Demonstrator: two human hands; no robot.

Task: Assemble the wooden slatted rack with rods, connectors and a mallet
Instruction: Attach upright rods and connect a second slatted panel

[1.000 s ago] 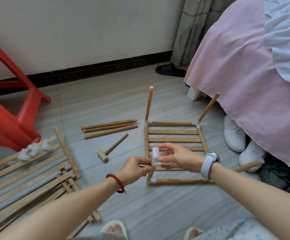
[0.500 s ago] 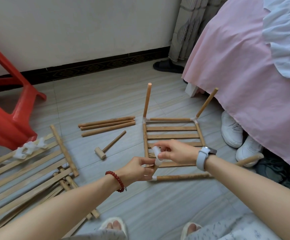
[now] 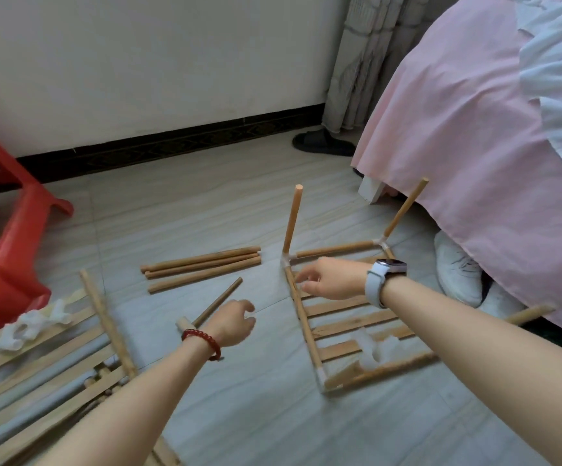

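The slatted rack [image 3: 346,317] lies flat on the floor [image 3: 239,415] beside the bed [image 3: 491,129], two rods upright at its far corners. A white connector [image 3: 375,348] rests on its slats. Right hand [image 3: 331,279] hovers above, fingers loosely curled, empty. Left hand [image 3: 234,322], empty too, hangs over the mallet [image 3: 215,306].

Hands released connector [image 3: 372,346] onto slats

Empty hands [image 3: 235,322] [image 3: 331,279] over floor — rack [image 3: 346,317], mallet [image 3: 212,306]
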